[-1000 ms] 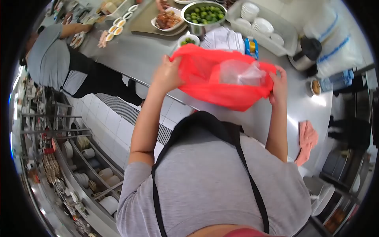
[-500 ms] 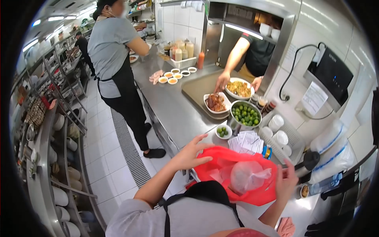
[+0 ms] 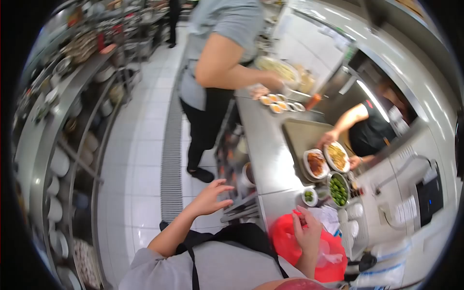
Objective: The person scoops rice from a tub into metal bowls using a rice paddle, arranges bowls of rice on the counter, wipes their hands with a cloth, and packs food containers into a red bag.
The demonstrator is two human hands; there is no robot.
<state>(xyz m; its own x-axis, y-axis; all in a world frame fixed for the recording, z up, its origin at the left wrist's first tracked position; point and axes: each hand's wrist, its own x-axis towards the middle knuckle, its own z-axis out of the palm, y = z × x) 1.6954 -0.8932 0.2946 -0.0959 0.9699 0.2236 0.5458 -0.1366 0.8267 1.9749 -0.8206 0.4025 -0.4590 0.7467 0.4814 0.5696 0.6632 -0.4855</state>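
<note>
My left hand [image 3: 212, 198] is in the air over the aisle beside the counter. Its fingers are spread and nothing is in it. My right hand [image 3: 307, 231] is over a red plastic bag [image 3: 285, 237], its fingers bent together at the bag's upper edge, seemingly pinching it. Inside the bag a clear plastic bag [image 3: 330, 258] shows in part, its contents blurred. White paper slips [image 3: 328, 218] lie just beyond. Near them stand a small bowl of green limes [image 3: 309, 195] and a metal pot of limes [image 3: 338, 189].
A co-worker [image 3: 220, 63] at the left holds a plate of pale food [image 3: 279, 69] over the counter [image 3: 266, 159]. Through the hatch, another person's hand [image 3: 328, 139] reaches to a noodle plate [image 3: 337, 157] and a meat dish [image 3: 316, 163] by a tray [image 3: 295, 133]. Sauce cups [image 3: 276, 107] stand farther back.
My view has turned left. My left hand has come away from the red bag, while my right hand has moved across to its upper edge. The co-worker has come closer with a plate.
</note>
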